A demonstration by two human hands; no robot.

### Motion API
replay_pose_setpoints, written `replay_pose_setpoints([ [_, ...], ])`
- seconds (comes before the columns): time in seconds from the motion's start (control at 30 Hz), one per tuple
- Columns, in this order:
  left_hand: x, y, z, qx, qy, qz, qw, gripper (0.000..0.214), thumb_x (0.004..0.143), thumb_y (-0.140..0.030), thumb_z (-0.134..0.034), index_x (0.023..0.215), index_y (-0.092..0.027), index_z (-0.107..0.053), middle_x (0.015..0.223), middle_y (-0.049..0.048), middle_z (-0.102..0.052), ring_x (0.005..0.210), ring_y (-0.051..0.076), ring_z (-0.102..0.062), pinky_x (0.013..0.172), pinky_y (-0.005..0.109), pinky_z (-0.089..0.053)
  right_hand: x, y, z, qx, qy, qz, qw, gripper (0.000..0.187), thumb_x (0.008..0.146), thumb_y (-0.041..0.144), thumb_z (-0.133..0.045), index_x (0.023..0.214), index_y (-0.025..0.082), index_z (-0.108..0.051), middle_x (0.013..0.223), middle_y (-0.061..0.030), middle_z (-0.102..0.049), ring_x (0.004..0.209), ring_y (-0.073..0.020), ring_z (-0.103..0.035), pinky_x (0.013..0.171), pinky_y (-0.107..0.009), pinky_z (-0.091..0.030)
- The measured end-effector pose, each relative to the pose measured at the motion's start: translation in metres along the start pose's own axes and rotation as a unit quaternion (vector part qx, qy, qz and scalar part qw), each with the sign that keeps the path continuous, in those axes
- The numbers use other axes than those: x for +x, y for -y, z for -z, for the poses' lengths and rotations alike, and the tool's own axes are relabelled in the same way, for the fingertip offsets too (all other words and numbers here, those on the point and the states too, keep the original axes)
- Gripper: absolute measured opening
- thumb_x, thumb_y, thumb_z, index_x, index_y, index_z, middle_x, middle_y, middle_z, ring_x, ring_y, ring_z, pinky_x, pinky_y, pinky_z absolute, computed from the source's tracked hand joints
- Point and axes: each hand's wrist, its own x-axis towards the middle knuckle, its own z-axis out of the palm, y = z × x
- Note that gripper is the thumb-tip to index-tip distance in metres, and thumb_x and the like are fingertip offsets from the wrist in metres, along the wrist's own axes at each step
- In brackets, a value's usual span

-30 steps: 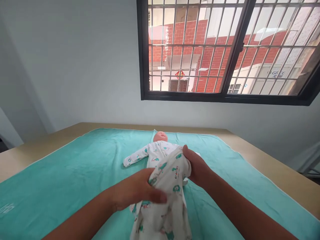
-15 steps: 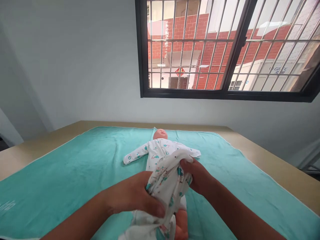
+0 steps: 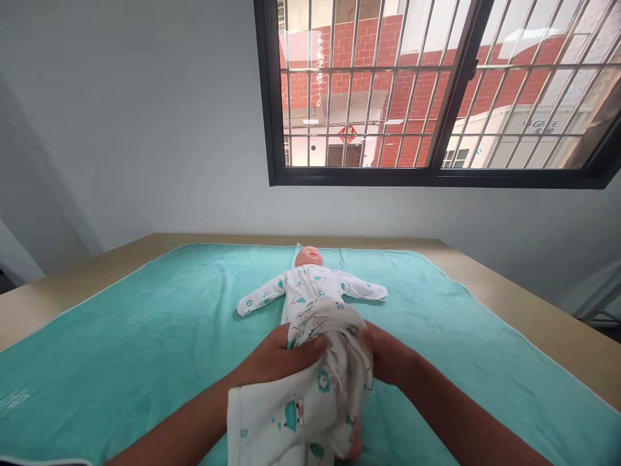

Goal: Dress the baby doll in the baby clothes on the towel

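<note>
A baby doll (image 3: 309, 256) lies face up on a teal blanket (image 3: 160, 323), its arms spread in a white printed top (image 3: 306, 285). Over its lower body, both my hands grip a bunched white baby garment (image 3: 291, 414) with teal prints; it looks like pants, though the folds hide its shape. My left hand (image 3: 279, 356) has its thumb pressed over the gathered cloth. On the other side, my right hand (image 3: 388, 353) clasps the bunched edge, its fingertips hidden behind the fabric. One loose part of the garment hangs toward me and covers most of the doll's legs.
The blanket lies on a light wooden table (image 3: 490, 298), whose surface shows around its edges. Behind the table stands a grey wall (image 3: 145, 129) with a dark-framed, barred window (image 3: 359, 176).
The cloth is gathered more tightly between my hands, and its loose part has swung out to the left. My right hand is slightly lower, and my left thumb has moved up onto the folds.
</note>
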Motion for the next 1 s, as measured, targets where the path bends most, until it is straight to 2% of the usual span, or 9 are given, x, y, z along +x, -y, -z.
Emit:
replay_pose_setpoints([
  [0.13,0.002,-0.010,0.001,0.197,-0.043,-0.003,0.979,0.028,0.089,-0.043,-0.057,0.098,-0.020,-0.071,0.095,0.0008,-0.072,0.091,0.022,-0.064,0.080,0.030,-0.048,0.001,0.002,-0.017,0.077,-0.076,-0.055,0.993,0.067,0.086,0.071,-0.045,0.118,0.015,-0.064,0.101,-0.0124,-0.071,0.098,-0.0238,-0.067,0.093,-0.038,-0.050],
  [0.2,0.002,-0.012,0.000,0.264,-0.041,-0.008,0.964,0.025,0.090,-0.039,-0.055,0.091,-0.020,-0.072,0.089,0.0004,-0.072,0.087,0.021,-0.063,0.077,0.029,-0.048,0.000,-0.002,-0.028,0.030,-0.061,-0.061,0.996,0.063,0.081,0.069,-0.057,0.117,0.017,-0.064,0.101,-0.0094,-0.071,0.095,-0.0227,-0.066,0.088,-0.036,-0.051],
  [0.33,0.001,-0.017,0.001,0.289,0.000,0.007,0.957,0.017,0.086,-0.031,-0.060,0.081,-0.020,-0.071,0.083,-0.0017,-0.071,0.085,0.020,-0.064,0.073,0.026,-0.047,-0.006,0.000,-0.040,-0.187,-0.006,-0.069,0.980,0.049,0.059,0.044,-0.087,0.099,0.020,-0.071,0.094,-0.0033,-0.070,0.088,-0.0209,-0.063,0.075,-0.030,-0.050],
  [0.43,-0.002,-0.021,0.005,0.246,0.038,0.033,0.968,0.017,0.083,-0.031,-0.065,0.094,-0.022,-0.073,0.093,-0.0017,-0.072,0.091,0.020,-0.064,0.077,0.026,-0.048,-0.011,0.010,-0.037,-0.219,-0.044,-0.038,0.974,0.032,0.069,0.040,-0.081,0.090,0.018,-0.073,0.088,-0.0033,-0.070,0.086,-0.0206,-0.062,0.074,-0.031,-0.048],
  [0.57,-0.008,-0.014,0.010,0.183,0.097,0.103,0.973,0.042,0.068,-0.023,-0.079,0.109,-0.023,-0.071,0.099,0.0001,-0.072,0.093,0.022,-0.065,0.076,0.028,-0.050,-0.015,0.009,-0.031,-0.066,-0.080,0.013,0.995,0.038,0.079,0.042,-0.073,0.108,0.017,-0.070,0.095,-0.0072,-0.071,0.088,-0.0210,-0.065,0.082,-0.034,-0.049],
  [0.67,-0.007,0.001,0.011,0.087,0.016,0.076,0.993,0.038,0.071,-0.019,-0.076,0.109,-0.020,-0.071,0.096,0.0020,-0.073,0.090,0.021,-0.066,0.077,0.028,-0.050,-0.016,-0.005,-0.034,0.022,-0.093,0.022,0.995,0.052,0.079,0.050,-0.071,0.119,0.018,-0.065,0.096,-0.0090,-0.071,0.086,-0.0223,-0.066,0.083,-0.036,-0.051],
  [0.77,-0.006,0.014,0.007,-0.100,-0.056,0.005,0.993,0.038,0.076,-0.013,-0.067,0.113,-0.017,-0.069,0.098,0.0064,-0.072,0.089,0.023,-0.067,0.081,0.032,-0.051,-0.015,-0.021,-0.039,0.028,-0.099,0.007,0.995,0.053,0.076,0.055,-0.072,0.115,0.019,-0.068,0.095,-0.0082,-0.071,0.084,-0.0206,-0.065,0.078,-0.032,-0.051],
  [0.87,-0.007,0.021,0.001,-0.220,-0.053,0.010,0.974,0.037,0.075,-0.010,-0.064,0.112,-0.013,-0.068,0.096,0.0106,-0.073,0.087,0.025,-0.069,0.080,0.035,-0.052,-0.013,-0.030,-0.038,-0.008,-0.099,-0.017,0.995,0.044,0.073,0.053,-0.075,0.101,0.019,-0.073,0.087,-0.0051,-0.070,0.076,-0.0169,-0.062,0.070,-0.027,-0.049],
  [1.0,-0.013,0.019,-0.003,-0.234,-0.008,0.064,0.970,0.034,0.085,-0.022,-0.062,0.118,-0.011,-0.064,0.100,0.0138,-0.071,0.091,0.026,-0.070,0.082,0.036,-0.052,-0.016,-0.023,-0.030,-0.010,-0.110,-0.011,0.994,0.055,0.070,0.054,-0.077,0.111,0.017,-0.069,0.091,-0.0079,-0.071,0.080,-0.0215,-0.064,0.076,-0.033,-0.050],
])
